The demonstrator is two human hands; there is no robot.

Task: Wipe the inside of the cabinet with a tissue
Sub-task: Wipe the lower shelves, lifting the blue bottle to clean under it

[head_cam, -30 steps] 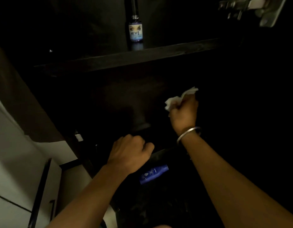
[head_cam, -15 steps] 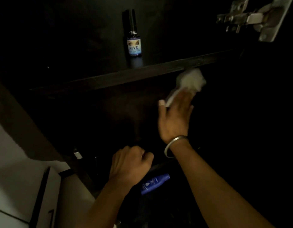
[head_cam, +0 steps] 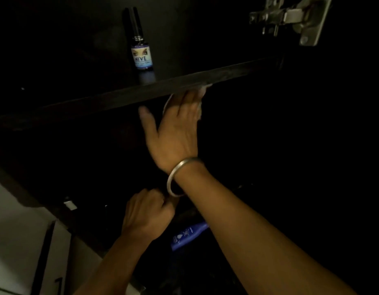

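Head view, tissue: Showing only as pale slivers, the tissue (head_cam: pixel 202 91) is peeking out white and crumpled at my right fingertips, with another thin pale edge curving beside the index finger; I am seeing it pressed up against the underside of the shelf's front edge, inside the cabinet.
Head view, right hand: I am reaching my right hand (head_cam: pixel 173 133) up with straight fingers flat against the tissue, thumb spread out to the left, pressing rather than curling round it; the fingertips are hiding behind the shelf edge.
Head view, bangle: I am wearing a smooth, round, dull-silver metal bangle (head_cam: pixel 173 179) at the right wrist.
Head view, left hand: I am keeping my left hand (head_cam: pixel 146 213) low as a curled fist just below the bangle; whether it is holding anything I cannot tell.
Head view, shelf: I am looking at a dark, matte, straight-edged shelf (head_cam: pixel 112 99) running diagonally, its front face looking like dark wood.
Head view, cabinet: I am peering into a nearly black cabinet (head_cam: pixel 290 145) interior, its surfaces too dim to read.
Head view, small bottle: I am seeing a slim upright bottle (head_cam: pixel 140 54) with a long black cap and a blue-and-white label standing on the shelf.
Head view, hinge: I am noting a grey metal hinge (head_cam: pixel 290 18) with screws at the upper right.
Head view, blue bottle: I am spotting a glossy blue plastic bottle (head_cam: pixel 188 235) lying on its side between my forearms.
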